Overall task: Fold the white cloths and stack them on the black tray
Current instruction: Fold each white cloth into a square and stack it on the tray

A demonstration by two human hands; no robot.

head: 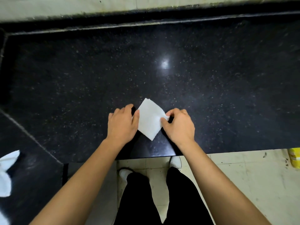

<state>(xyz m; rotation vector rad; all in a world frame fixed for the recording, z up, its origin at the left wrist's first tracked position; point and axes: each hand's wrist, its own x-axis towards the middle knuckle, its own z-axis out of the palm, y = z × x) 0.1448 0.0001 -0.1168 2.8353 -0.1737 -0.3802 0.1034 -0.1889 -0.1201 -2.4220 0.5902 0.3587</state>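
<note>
A small folded white cloth [150, 120] lay in the lower middle of the frame, flat on the black speckled stone counter [162, 70], turned like a diamond with one corner pointing toward the person. The right hand [178, 125] pinched its right corner between thumb and forefinger, and the other fingers were curled in. The left hand [121, 125] was at the left edge, with the thumb lying on the cloth and the fingers bent down beside it. Whether these fingers held the edge or only rested on the stone, I cannot tell. The cloth looked thin, soft and very light, in several layers. I judge it would bend at once, and the layers would slide apart if it were lifted by one corner only. It would be better to take it at two opposite edges. More loose white cloths [6, 174] lay at the lower left edge of the frame, not yet folded. A yellow object [294, 158] stood at the right edge, on the pale tiled floor [243, 176]. The black tray was not visible.
</note>
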